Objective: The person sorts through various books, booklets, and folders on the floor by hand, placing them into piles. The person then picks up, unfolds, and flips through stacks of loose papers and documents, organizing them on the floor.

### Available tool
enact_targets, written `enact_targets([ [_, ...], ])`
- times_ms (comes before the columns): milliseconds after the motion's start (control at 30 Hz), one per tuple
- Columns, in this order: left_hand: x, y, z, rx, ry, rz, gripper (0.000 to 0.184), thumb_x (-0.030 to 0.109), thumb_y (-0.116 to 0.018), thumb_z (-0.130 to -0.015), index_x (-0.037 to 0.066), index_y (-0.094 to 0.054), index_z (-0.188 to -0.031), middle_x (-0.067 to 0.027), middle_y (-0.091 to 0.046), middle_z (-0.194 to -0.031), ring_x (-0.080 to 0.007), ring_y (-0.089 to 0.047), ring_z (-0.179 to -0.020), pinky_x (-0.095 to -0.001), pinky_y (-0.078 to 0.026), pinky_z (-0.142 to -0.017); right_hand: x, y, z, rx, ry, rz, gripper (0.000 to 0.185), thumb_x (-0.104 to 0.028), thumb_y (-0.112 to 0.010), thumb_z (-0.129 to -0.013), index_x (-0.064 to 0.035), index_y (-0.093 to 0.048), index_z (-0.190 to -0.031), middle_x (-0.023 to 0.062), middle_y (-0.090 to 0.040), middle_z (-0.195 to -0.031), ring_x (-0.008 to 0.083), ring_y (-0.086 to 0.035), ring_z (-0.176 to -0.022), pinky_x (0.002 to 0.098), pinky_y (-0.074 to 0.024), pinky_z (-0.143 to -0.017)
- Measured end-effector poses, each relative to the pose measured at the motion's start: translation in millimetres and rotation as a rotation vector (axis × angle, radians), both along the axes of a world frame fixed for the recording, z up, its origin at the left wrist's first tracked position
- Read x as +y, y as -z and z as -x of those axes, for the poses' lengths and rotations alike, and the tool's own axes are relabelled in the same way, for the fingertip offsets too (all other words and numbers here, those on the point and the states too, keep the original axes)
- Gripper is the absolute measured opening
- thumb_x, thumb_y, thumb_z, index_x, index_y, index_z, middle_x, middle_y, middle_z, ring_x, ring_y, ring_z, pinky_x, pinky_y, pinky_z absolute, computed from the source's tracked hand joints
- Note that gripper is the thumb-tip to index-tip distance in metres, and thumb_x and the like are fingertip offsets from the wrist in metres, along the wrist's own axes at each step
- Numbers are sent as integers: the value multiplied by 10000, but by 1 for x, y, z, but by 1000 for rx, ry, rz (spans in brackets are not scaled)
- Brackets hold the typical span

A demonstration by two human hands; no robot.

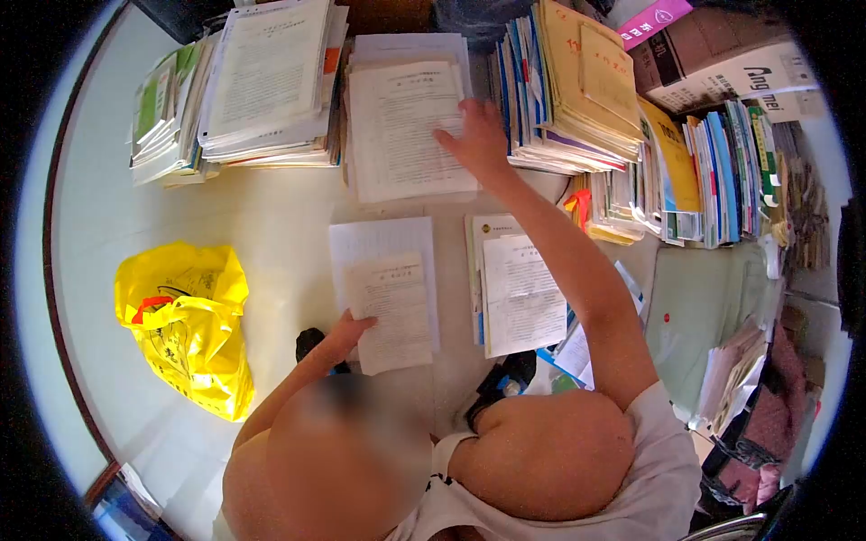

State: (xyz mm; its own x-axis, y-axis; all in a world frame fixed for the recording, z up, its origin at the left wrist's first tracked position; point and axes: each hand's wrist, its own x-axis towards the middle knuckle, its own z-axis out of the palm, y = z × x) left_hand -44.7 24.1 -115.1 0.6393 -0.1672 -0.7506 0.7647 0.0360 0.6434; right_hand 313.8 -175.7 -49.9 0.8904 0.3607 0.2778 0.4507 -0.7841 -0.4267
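Note:
My left hand (345, 334) is at the left edge of a printed sheet (393, 307), its thumb on top and the other fingers mostly hidden. Under that sheet shows a larger white paper (340, 236) on the pale floor. Farther forward, my right hand (478, 137) is over the right side of a pile of printed papers (397, 135), fingers apart, with nothing gripped in them. Another printed sheet (526, 298) lies right of the left hand's papers, on top of other papers, below my right forearm.
At the front left stand tall paper stacks (262, 90). Piled booklets and brown envelopes (577, 86) rise right of my right hand, with upright books (722, 171) beyond. A yellow plastic bag (185, 329) sits at left. A cardboard box (722, 68) is at the far right.

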Motion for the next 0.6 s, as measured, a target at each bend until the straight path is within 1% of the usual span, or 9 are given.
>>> enact_targets([
  [33, -4, -4, -2, 202, -137, 62, 572, 151, -698, -881, 33, -423, -1369, -167, -533, -1351, -334, -520, -1239, -423, -450, -1034, 3, 0, -3, 1, -3, 5, 728, -470, -801, -716, 40, -560, -1175, 268, -569, -1108, 420, -555, -1062, 485, -455, -934],
  [100, -4, 13, 7, 205, -185, 117, 585, 160, -701, -881, 35, -411, -1374, -161, -530, -1353, -333, -523, -1233, -430, -449, -1032, 9, 3, -10, 106, 76, 88, 675, -450, -812, -720, 34, -550, -1112, 210, -535, -1112, 373, -512, -1119, 456, -450, -922],
  [167, -3, 26, 14, 206, -230, 167, 599, 170, -703, -882, 37, -398, -1380, -154, -527, -1354, -331, -527, -1228, -437, -448, -1031, 12, 10, -20, 90, 85, 123, 694, -465, -822, -697, 35, -556, -1098, 212, -542, -1105, 376, -509, -1120, 469, -445, -918],
  [267, -5, 19, 16, 200, -273, 139, 446, 64, -583, -925, -29, -477, -1348, -153, -580, -1302, -280, -559, -1170, -388, -427, -1012, 15, 0, -18, 90, 107, 158, 674, -469, -821, -699, 31, -575, -1078, 206, -556, -1103, 380, -500, -1128, 493, -435, -906],
  [367, 5, 51, 34, -278, 136, -43, 588, 166, -693, -890, 33, -391, -1377, -149, -552, -1321, -315, -554, -1181, -451, -469, -989, 15, 4, -7, 1, 178, 114, 545, -412, -784, -764, 14, -601, -1052, 191, -578, -1084, 370, -518, -1105, 497, -437, -873],
  [433, -3, 35, 28, 32, -162, 151, 592, 190, -702, -886, 34, -402, -1372, -146, -567, -1298, -310, -567, -1149, -439, -476, -966, 11, 6, -3, -104, 235, 70, 456, -366, -760, -805, 2, -615, -1031, 184, -592, -1060, 361, -542, -1075, 489, -446, -846],
  [500, -3, 22, 22, 95, -150, 78, 595, 209, -710, -882, 34, -411, -1366, -142, -575, -1285, -306, -571, -1136, -434, -478, -958, -8, -2, -3, -113, 180, -220, 329, -313, -651, -912, 3, -605, -993, 238, -618, -927, 412, -605, -885, 507, -461, -768],
  [567, -6, 4, 20, 166, -137, 6, 598, 227, -718, -878, 34, -421, -1360, -139, -582, -1273, -302, -576, -1123, -429, -479, -949, -28, -33, 26, -63, 226, -473, 279, -256, -615, -943, 18, -566, -926, 222, -570, -772, 385, -561, -722, 451, -447, -666],
  [600, -7, -7, 15, 149, -118, -26, 518, 182, -673, -901, 7, -453, -1336, -144, -592, -1270, -278, -568, -1139, -405, -454, -970, -44, -38, 37, -42, 250, -461, 264, -237, -603, -952, 20, -554, -921, 202, -556, -745, 347, -534, -689, 429, -439, -650],
])
